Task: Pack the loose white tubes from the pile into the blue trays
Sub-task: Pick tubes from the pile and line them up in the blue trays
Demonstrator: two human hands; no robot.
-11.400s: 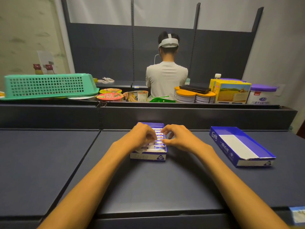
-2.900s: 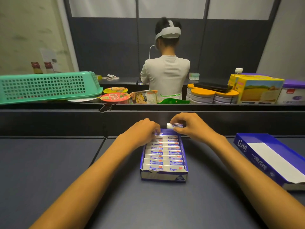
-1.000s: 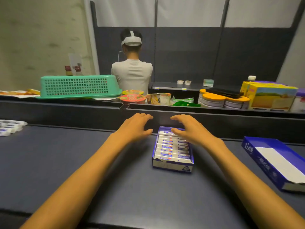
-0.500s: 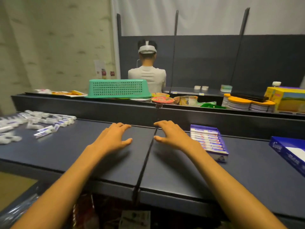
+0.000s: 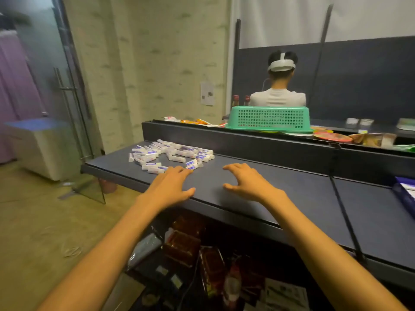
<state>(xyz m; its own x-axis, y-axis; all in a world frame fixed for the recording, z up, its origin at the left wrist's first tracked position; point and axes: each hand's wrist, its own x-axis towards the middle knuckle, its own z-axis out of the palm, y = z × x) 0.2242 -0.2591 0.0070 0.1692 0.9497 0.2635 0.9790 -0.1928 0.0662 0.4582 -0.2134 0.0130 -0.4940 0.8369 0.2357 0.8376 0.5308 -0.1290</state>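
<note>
Though drawn from the head view alone, sufficient to record a clear change: in half a second, turned well to the left along the dark counter (image 5: 292, 198), away from the packed tray, which is no longer in frame. Now centred nearer the pile of white tubes (image 5: 170, 153), lying loose and scattered at the far left end of the counter, against the rear ledge. Left hand (image 5: 170, 187) carried forward with the turn, palm down, fingers spread and relaxed, grasping nothing; fingertips (image 5: 179, 169) just beside the nearest tubes, contact not determinable. Right hand (image 5: 247, 182) likewise released, fingers splayed low over bare counter, well apart from the pile. Judged to mean one tray finished and a fresh reach for stock begun; nothing yet picked up, and many tubes left to pack. As to containers: only a corner of a blue tray (image 5: 406, 194) visible at the right edge, well apart from the pile, contents not determinable beyond a pale patch. Green basket (image 5: 269, 118) on the rear ledge, apparently mouth down, contents not visible. Assorted packets (image 5: 190, 243) on the shelf below the counter, too dim to identify.
</note>
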